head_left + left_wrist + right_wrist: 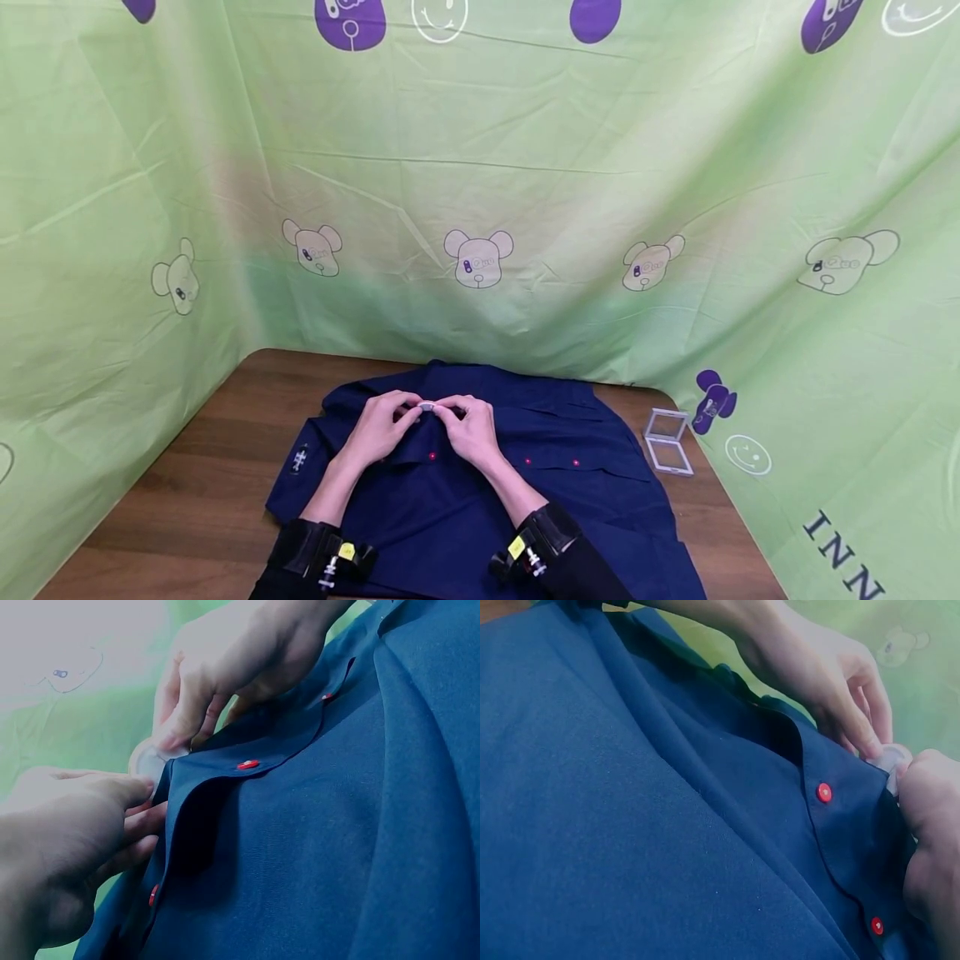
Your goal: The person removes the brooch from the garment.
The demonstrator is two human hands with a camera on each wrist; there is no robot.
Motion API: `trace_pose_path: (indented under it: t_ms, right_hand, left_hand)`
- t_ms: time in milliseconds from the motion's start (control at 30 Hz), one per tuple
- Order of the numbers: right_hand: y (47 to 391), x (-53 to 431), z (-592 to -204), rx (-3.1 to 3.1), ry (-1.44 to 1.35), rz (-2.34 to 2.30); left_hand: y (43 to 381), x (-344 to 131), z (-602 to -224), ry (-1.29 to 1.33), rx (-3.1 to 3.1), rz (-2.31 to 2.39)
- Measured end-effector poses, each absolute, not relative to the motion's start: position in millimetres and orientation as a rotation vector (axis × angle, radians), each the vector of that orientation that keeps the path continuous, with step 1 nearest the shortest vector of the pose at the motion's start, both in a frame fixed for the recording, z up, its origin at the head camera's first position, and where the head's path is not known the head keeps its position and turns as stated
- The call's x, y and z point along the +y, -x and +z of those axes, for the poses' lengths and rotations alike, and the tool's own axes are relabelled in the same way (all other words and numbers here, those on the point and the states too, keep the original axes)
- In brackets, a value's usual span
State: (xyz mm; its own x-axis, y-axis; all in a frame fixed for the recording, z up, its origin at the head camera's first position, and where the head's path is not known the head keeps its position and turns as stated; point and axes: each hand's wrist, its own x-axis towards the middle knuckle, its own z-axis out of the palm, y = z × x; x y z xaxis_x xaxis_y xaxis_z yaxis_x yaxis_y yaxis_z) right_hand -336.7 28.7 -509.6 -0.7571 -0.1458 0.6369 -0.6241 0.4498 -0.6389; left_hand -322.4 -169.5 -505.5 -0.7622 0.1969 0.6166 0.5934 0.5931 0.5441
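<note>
A dark blue shirt (pixel 592 508) lies spread across the table, with red buttons (pixel 247 764) along its front strip. At its far edge, both hands meet on a small round white piece (pixel 427 406), pale and disc-like in the wrist views. My left hand (pixel 378 429) pinches it from the left between thumb and fingers. From the right, my right hand (pixel 471 432) pinches it too. The shirt's edge is lifted into a fold right beside the white piece (pixel 892 759). Fingertips cover part of the piece, and I cannot tell what kind of thing it is.
Right of the shirt, an open hinged case (pixel 666 439) with pale frames lies on the wooden table (pixel 172 508). A small silvery item (pixel 299 459) shows on the shirt's left part. Green printed cloth (pixel 480 333) hangs close behind the table and along both sides.
</note>
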Motion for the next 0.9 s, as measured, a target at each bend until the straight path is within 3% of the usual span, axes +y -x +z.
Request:
trace_pose_path:
  t_ms: [900]
  right_hand:
    - [337.4,28.8,-511.6,-2.262,-0.622,1.264]
  left_hand:
    - [322.0,-169.5,-503.8,0.583,-2.375,-1.108]
